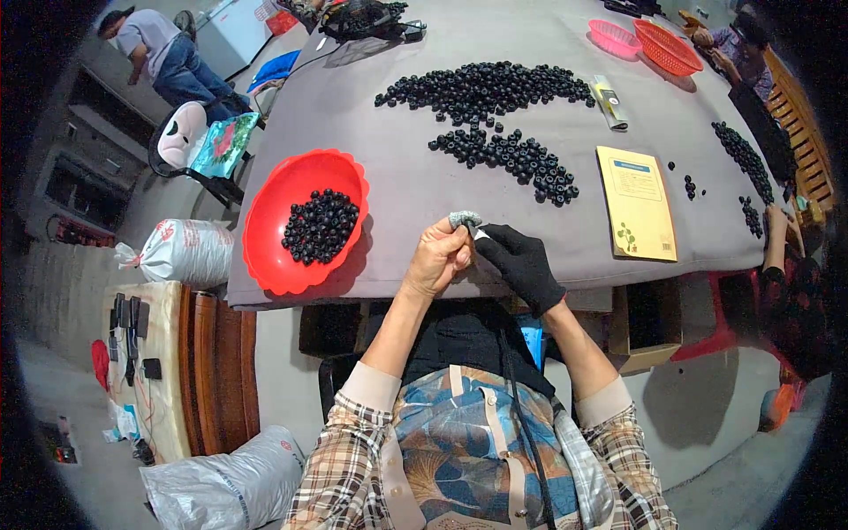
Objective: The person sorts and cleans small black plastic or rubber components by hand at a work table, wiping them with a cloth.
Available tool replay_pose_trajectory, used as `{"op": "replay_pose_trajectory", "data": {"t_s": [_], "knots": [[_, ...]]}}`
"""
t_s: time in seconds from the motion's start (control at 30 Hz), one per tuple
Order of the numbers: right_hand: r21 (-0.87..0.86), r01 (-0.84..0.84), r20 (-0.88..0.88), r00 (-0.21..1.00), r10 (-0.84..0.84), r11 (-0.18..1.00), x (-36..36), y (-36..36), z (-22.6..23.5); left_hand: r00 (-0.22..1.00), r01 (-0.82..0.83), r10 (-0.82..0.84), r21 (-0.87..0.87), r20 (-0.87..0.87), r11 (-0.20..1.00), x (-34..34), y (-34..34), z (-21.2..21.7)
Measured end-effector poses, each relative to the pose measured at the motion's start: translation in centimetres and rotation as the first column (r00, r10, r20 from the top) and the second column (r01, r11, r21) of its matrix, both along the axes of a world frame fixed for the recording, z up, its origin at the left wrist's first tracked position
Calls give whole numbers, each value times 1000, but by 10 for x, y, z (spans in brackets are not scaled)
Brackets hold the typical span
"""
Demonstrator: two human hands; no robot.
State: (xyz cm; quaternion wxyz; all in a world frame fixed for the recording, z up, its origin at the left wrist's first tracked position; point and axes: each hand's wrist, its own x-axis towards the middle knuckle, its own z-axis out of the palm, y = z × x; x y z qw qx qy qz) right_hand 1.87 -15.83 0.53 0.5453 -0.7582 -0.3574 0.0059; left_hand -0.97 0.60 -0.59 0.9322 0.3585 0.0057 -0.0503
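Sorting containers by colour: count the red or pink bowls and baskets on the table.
3: a red bowl of black beads at the left edge, and a pink basket beside an orange-red basket at the far right.

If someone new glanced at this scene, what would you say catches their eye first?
Probably the red bowl of small black rings at the table's left edge, and the long heaps of the same black rings spread across the grey table beyond it. Next, the hands at the near edge: the bare left hand pinches a small grey piece against the black-gloved right hand.
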Motion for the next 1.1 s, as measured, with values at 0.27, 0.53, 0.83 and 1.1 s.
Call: {"op": "replay_pose_trajectory", "data": {"t_s": [0.27,0.53,0.83,1.1], "knots": [[-52,14,130,992,-7,999,1,0,2,999,3,-6,62,43,998,1,1,0],[21,22,103,994,-24,1000,0,1,-1,1000,-26,26,142,2,990,-4,-3,7],[43,72,-72,995,-69,996,-3,-6,14,941,-326,298,668,161,669,-40,6,58],[90,53,-53,997,-48,995,1,-4,8,699,-591,563,800,441,108,-58,97,98]]}}
